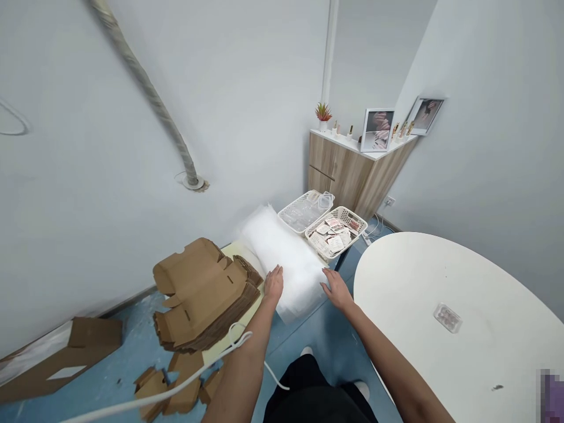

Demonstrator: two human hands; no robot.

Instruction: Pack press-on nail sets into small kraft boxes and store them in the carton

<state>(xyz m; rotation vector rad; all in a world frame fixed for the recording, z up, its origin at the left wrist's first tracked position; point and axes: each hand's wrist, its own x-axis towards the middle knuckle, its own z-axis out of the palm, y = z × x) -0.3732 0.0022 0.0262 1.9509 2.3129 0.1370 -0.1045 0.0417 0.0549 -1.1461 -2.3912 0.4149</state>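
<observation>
A pile of thin, whitish, see-through sheets (286,252) lies on a low pale-yellow surface, its near end hanging over the edge. My left hand (274,283) rests at the pile's left side, fingers stretched out along it. At the right edge is my right hand (337,289), thumb and fingers apart, fingertips at the sheets. Neither hand visibly grips anything. Left of the pile sits a stack of flat brown cardboard boxes (202,299). Beyond it stand one white basket (294,230) of clear plastic pieces and another basket (361,226) full of small printed packets.
A white oval table (405,276) on the right holds a small clear case (448,318). A white cable (185,385) crosses by my left arm. Folded cardboard (183,393) and a long carton (88,352) lie on the floor. A wooden cabinet (339,161) stands in the corner.
</observation>
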